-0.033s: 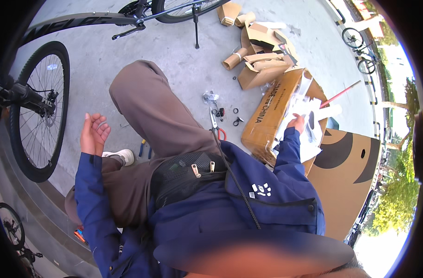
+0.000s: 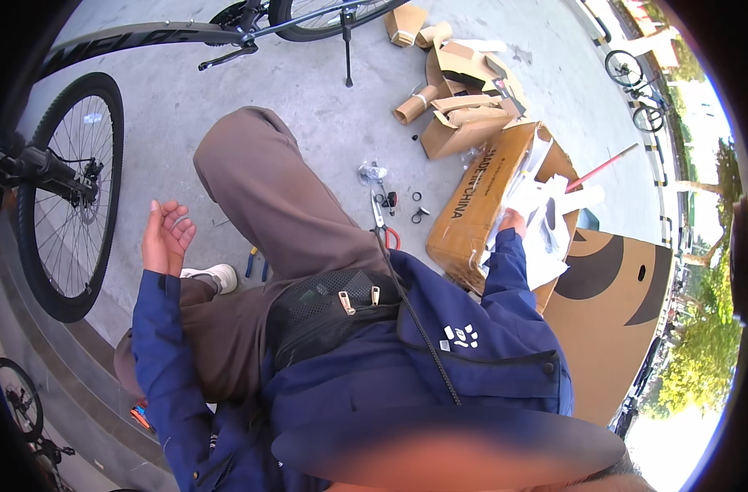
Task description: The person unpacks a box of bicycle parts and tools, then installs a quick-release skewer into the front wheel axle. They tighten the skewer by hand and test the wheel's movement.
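Note:
My right hand (image 2: 513, 221) is at the near part of an open brown cardboard box (image 2: 470, 193), among the white wrapping sheets (image 2: 546, 221) in its mouth. Its fingertips are partly hidden there, so I cannot tell whether they grip anything. Palm up, my left hand (image 2: 169, 234) hangs in the air with loosely curled fingers and holds nothing. Left of it stands a bicycle's front wheel (image 2: 70, 197) with a black tyre. Red-handled scissors (image 2: 380, 220) lie on the floor by my knee, beside small black rings (image 2: 420, 215) and a clear plastic bag (image 2: 372, 171).
A red stick (image 2: 603, 166) juts from the box. Torn cardboard pieces (image 2: 468, 123) lie beyond it, and a large printed cardboard sheet (image 2: 611, 303) is to its right. Pliers (image 2: 252, 261) lie near my shoe (image 2: 214, 277). The bicycle frame (image 2: 136, 37) spans the far left; its kickstand (image 2: 347, 57) touches the floor.
My right hand has drawn back slightly to the left over the box, and its fingers show less now. My left hand has stayed in place.

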A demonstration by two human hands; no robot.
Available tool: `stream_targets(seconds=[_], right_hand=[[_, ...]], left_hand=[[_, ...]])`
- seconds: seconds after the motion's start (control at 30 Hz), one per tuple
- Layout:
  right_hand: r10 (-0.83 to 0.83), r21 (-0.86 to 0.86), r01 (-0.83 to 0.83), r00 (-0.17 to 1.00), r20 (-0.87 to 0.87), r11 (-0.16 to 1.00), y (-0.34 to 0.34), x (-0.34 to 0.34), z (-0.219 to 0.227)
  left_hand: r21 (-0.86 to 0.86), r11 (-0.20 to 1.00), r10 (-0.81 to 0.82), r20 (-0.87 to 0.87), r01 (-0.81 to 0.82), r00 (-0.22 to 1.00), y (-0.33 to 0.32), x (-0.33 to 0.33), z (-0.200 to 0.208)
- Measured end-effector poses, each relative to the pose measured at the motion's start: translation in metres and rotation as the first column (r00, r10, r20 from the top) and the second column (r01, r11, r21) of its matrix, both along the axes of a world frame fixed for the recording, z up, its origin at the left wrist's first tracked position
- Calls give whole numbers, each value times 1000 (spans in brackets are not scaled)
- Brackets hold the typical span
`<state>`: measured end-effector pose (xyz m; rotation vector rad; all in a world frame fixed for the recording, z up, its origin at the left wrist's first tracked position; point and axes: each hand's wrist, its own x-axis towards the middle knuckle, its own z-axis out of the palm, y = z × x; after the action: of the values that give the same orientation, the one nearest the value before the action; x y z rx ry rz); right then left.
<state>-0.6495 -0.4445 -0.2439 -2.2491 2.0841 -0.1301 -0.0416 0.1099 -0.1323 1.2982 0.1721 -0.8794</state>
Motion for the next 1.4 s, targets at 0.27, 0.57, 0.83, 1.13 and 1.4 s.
stream_targets(seconds=[0.27,0.57,0.83,1.13,1.4], right_hand=[[-401,849,174,915,49,500,46,-60,-72],[-5,862,109,992,-123,495,-6,-11,38],[230,314,-433,824,517,845,5,120,-9],[374,769,-408,897,236,492,123,171,-257],[293,478,-463,873,389,747,106,201,-140]], left_hand=[[34,999,-8,-16,9,1000,1,1,-4],[108,994,-28,-48,33,998,-5,4,-13],[162,986,-27,-59,36,998,-9,4,-25],[212,977,33,-96,-12,995,17,3,-27],[219,976,6,-35,1,999,3,4,-13]])
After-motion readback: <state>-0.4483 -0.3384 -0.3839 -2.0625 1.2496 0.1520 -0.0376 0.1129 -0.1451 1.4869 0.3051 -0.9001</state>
